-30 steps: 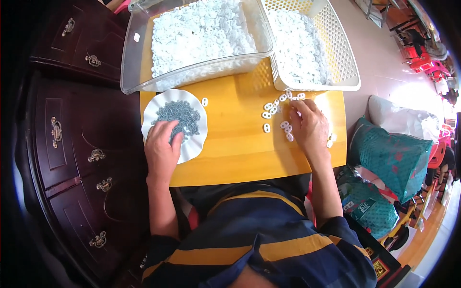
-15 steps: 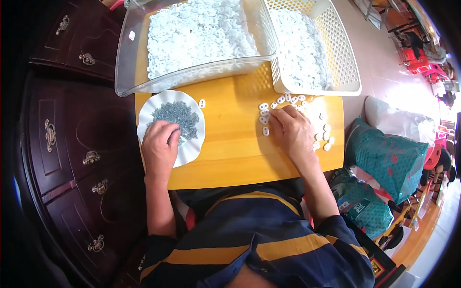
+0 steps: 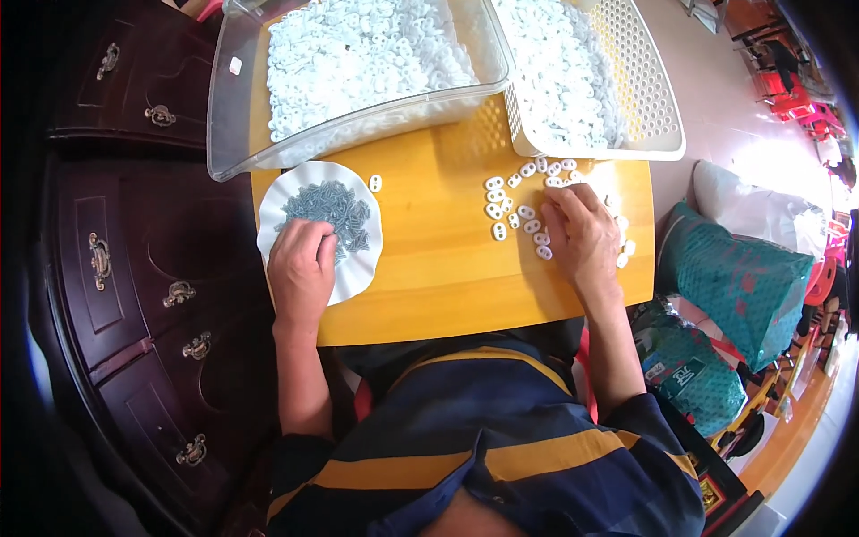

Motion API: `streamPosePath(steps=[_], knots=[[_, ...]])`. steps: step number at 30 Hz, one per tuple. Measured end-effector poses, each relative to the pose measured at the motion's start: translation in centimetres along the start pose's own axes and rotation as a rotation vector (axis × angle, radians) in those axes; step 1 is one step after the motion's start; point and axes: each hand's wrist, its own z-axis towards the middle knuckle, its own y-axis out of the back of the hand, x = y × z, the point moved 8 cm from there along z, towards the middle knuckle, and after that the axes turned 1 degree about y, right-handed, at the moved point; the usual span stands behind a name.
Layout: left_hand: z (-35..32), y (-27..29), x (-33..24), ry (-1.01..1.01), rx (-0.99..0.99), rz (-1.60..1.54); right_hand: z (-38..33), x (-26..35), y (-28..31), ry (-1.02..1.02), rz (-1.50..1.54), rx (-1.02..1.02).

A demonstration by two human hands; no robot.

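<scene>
My left hand rests over the near side of a white wavy-rimmed plate. Its fingers are curled together at a pile of small grey screws; what lies between the fingertips is hidden. On the right part of the table, my right hand is bent down among loose white oval pieces with two holes. Thumb and fingers are drawn together there, and whatever they pinch cannot be made out. A single white piece lies just right of the plate.
A clear plastic bin heaped with white pieces stands at the back of the yellow table. Beside it is a white perforated basket, also filled. Dark drawers flank the left; green bags stand at the right.
My right hand has shifted to the right, uncovering several white pieces on its left side. My left hand stays at the screws. The whole view has tilted slightly.
</scene>
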Motion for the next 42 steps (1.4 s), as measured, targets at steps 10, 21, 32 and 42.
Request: streamPosePath(steps=[10, 21, 32, 42], knots=[[-0.2, 0.3, -0.9, -0.019, -0.021, -0.049, -1.3, 1.8, -1.6, 0.087, -0.007, 0.050], [0.4, 0.7, -1.6, 0.075, -0.049, -0.169, -2.3, 2.2, 1.1, 0.113, 0.118, -0.114], [4.3, -3.7, -16.1, -0.242, 0.109, -0.424, -4.7, -0.8, 4.3, 0.056, 0.187, -0.276], [6.3, -10.2, -21.7, -0.432, 0.159, -0.292, -7.9, 0.3, 3.5, 0.076, 0.273, -0.239]])
